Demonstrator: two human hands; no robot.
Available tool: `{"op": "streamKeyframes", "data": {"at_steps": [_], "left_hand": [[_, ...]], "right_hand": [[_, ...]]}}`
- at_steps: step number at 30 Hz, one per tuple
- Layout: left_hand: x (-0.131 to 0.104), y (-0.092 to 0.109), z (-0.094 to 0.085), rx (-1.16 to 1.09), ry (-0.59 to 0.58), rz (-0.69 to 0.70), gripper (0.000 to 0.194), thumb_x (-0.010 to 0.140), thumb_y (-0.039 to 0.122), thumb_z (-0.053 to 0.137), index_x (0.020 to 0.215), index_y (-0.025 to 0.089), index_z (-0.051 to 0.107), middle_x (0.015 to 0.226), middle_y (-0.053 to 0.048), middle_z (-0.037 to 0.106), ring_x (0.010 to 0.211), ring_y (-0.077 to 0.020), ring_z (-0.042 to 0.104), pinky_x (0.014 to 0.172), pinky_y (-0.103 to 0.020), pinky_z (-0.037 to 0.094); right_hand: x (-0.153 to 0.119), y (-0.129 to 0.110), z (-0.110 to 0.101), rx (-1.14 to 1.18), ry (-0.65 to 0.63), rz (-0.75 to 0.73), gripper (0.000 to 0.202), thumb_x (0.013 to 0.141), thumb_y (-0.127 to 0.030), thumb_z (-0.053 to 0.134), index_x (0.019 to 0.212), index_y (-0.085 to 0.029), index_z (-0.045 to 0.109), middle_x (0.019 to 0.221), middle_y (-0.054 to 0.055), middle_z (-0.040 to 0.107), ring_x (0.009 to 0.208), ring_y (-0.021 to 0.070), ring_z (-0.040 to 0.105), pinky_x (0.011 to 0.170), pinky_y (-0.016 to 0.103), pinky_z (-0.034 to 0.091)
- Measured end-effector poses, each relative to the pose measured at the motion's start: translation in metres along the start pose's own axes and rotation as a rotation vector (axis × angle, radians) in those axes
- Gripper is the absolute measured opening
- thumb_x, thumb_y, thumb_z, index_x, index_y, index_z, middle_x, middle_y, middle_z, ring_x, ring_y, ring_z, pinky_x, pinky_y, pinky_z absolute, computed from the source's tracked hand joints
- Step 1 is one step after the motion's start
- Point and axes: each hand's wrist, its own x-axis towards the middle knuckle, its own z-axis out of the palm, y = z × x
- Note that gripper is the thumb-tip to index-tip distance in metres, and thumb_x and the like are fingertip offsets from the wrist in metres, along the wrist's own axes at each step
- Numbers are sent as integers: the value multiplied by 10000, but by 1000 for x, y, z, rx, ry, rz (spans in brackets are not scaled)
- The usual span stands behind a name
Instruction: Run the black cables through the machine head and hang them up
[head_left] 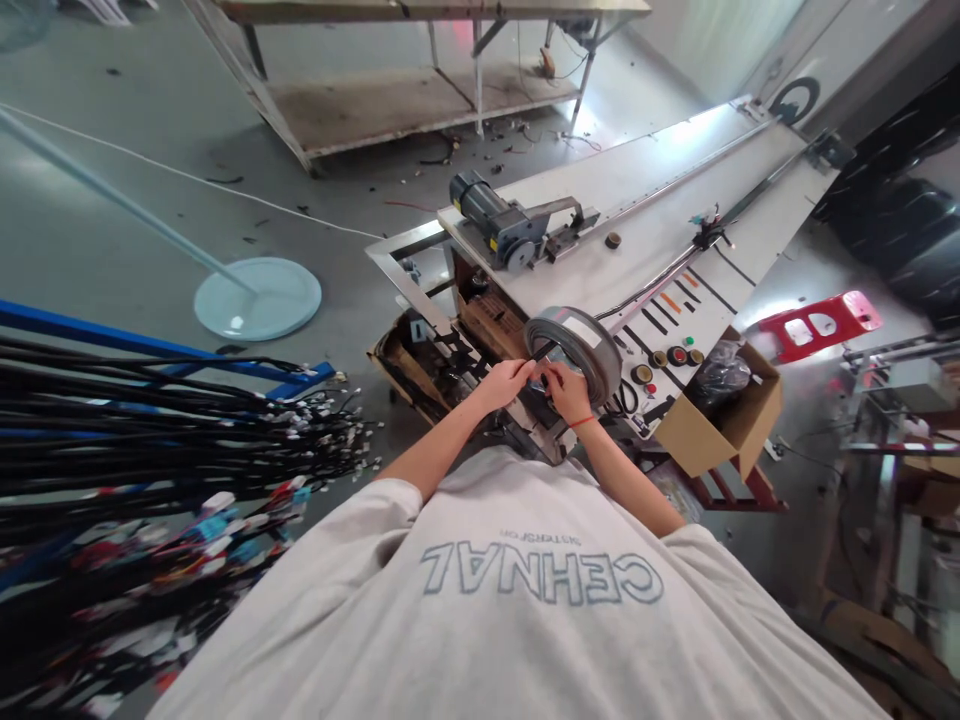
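A large grey reel stands tilted at the near end of the long machine table, just beyond my hands. My left hand is closed on a thin black strip that runs toward the middle of the reel. Close beside it, my right hand has its fingers bent and pinched together in front of the reel. What lies in its fingertips is too small to make out. A dark motor with a small pulley is mounted on the table's left edge.
Rolls of tape lie on the white table. An open cardboard box holds clear plastic at right. Bundled black cables hang from a blue rack at left. A round stand base is on the floor.
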Motion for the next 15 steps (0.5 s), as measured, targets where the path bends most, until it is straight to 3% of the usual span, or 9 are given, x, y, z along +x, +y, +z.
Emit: {"op": "streamKeyframes", "data": {"at_steps": [3, 7, 10, 15], "left_hand": [[-2, -10, 12, 249, -78, -24, 390, 925, 384, 356, 749, 147, 612, 704, -76, 633, 689, -187, 588, 678, -268, 402], [-5, -19, 29, 442, -156, -52, 360, 938, 383, 368, 868, 136, 621, 826, -154, 670, 804, -248, 640, 729, -306, 421], [-10, -14, 32, 501, -144, -57, 368, 944, 399, 357, 957, 133, 611, 884, -169, 675, 862, -263, 648, 766, -318, 431], [-23, -9, 31, 509, -77, -15, 360, 931, 413, 375, 1036, 147, 592, 913, -150, 676, 896, -254, 642, 799, -308, 432]], "right_hand": [[-2, 1, 0, 50, -48, 2, 289, 943, -335, 365, 1020, -205, 611, 855, 27, 665, 755, 167, 644, 752, 284, 491], [8, -1, 0, -58, -17, -126, 354, 903, -280, 424, 1233, -201, 529, 1128, 76, 614, 926, 180, 618, 889, 319, 455], [20, -4, 2, -161, 11, -169, 504, 868, -270, 485, 1356, -163, 415, 1192, 110, 577, 1019, 204, 581, 982, 357, 393], [17, -9, 3, -219, -83, -212, 387, 901, -253, 429, 1278, -199, 502, 1148, 90, 596, 1030, 215, 573, 996, 390, 380]]}}
